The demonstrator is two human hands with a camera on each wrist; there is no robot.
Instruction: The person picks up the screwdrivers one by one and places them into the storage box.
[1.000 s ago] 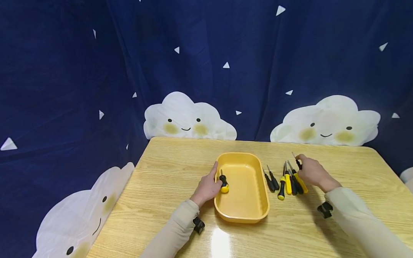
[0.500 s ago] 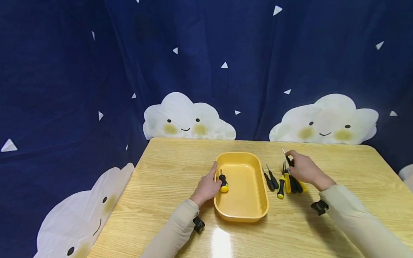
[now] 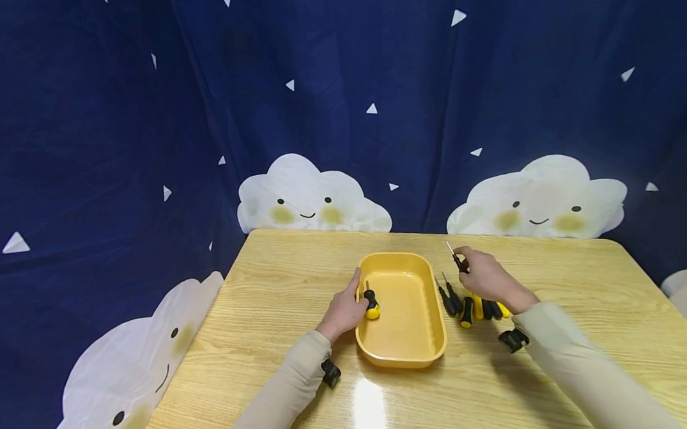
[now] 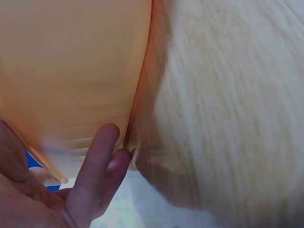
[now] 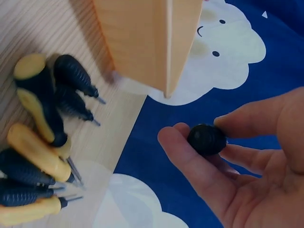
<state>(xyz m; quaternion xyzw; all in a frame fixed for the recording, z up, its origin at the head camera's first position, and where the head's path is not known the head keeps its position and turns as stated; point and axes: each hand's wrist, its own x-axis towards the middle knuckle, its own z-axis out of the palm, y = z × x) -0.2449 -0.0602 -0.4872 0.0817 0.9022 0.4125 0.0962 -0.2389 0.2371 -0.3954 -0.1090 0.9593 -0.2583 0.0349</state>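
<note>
My left hand (image 3: 344, 312) grips the left wall of a yellow plastic tray (image 3: 405, 314), with the thumb over the rim. In the left wrist view, its fingers lie along the outside of that wall. Inside the tray, beside the thumb, lies a stubby black-and-yellow screwdriver (image 3: 372, 306). My right hand (image 3: 487, 277) pinches a black-handled screwdriver (image 3: 456, 256), its metal tip pointing up and to the left, above the tools right of the tray. From the right wrist, the rounded end of its black handle (image 5: 206, 139) shows between thumb and fingers.
Two black screwdrivers (image 3: 449, 301) lie close to the tray's right side. Beside them are a thick black-and-yellow screwdriver (image 3: 466, 311) and several yellow or black ones, partly under the right hand. A blue cloud-patterned curtain (image 3: 338, 99) hangs behind the wooden table (image 3: 299, 261).
My right hand has moved left with the black-handled screwdriver, from the right end of the tool row toward the tray. The left hand and tray stay in place.
</note>
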